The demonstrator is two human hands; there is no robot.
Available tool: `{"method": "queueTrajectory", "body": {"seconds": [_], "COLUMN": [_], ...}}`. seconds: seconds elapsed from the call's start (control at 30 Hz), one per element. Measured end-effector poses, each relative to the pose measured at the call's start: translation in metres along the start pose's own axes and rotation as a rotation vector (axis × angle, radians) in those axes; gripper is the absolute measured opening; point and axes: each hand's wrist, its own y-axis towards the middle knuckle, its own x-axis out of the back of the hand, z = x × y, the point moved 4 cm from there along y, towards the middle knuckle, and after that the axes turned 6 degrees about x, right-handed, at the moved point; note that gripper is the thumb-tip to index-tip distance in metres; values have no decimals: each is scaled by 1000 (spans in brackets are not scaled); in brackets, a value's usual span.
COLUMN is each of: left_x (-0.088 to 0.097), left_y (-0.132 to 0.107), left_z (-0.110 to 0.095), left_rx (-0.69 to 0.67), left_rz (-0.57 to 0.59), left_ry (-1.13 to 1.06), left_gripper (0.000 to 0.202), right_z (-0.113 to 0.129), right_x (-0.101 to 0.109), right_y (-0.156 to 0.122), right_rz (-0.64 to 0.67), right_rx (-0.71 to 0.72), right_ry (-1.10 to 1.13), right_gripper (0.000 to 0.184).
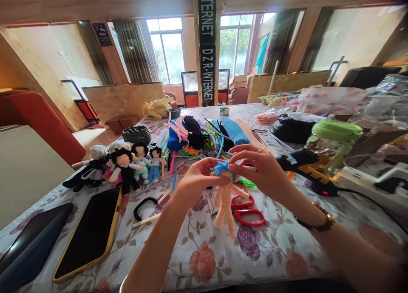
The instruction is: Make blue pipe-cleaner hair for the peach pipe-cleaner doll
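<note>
Between my two hands hangs a peach pipe-cleaner doll (225, 201) with blue hair, its legs dangling over the flowered tablecloth. My left hand (202, 174) pinches the head from the left, thumb across its lower front. Against the other side of the blue hair press the fingers of my right hand (255, 161). Below and behind the doll lie scissors (250, 216) with red handles; their blades are mostly hidden. A bent black pipe cleaner (140, 208) and peach pipe-cleaner pieces rest left of my left wrist.
Finished dolls (126, 169) sit at the left, behind a phone (91, 231) in a yellow case. Bundles of coloured pipe cleaners (191, 133) lie further back. At the right are a black-and-orange glue gun (314, 176) and a green-lidded jar (334, 133).
</note>
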Motion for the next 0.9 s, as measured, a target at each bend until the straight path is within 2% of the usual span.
{"method": "queueTrajectory", "body": {"seconds": [0.17,0.3,0.33,0.4,0.47,0.53,0.63,0.77,0.9], "left_x": [1,5,6,8,10,12,12,12,13], "left_y": [0,1,1,2,3,4,4,5,6], "left_z": [0,1,1,1,2,3,3,5,6], "left_rx": [-5,-13,-20,-28,-29,-32,-39,-23,-24], "left_rz": [-16,-38,-44,-51,-52,-49,-50,-47,-44], "left_ry": [10,4,0,-10,-21,-32,-40,-44,-17], "left_gripper": [38,37,36,36,36,36,35,37,40], "right_z": [2,0,-2,-10,-19,-30,-42,-51,-51], "right_x": [5,25,30,36,34,25,7,-10,-1], "right_y": [2,5,6,4,0,-6,-12,-15,-12], "right_rz": [-24,27,67,246,439,626,744,774,713], "right_rx": [26,-43,-75,-141,-145,-143,-152,-169,-186], "right_ry": [-38,-6,-13,-87,-196,-226,-212,-275,-298], "right_gripper": [18,23,24,24,22,20,15,18,13]}}
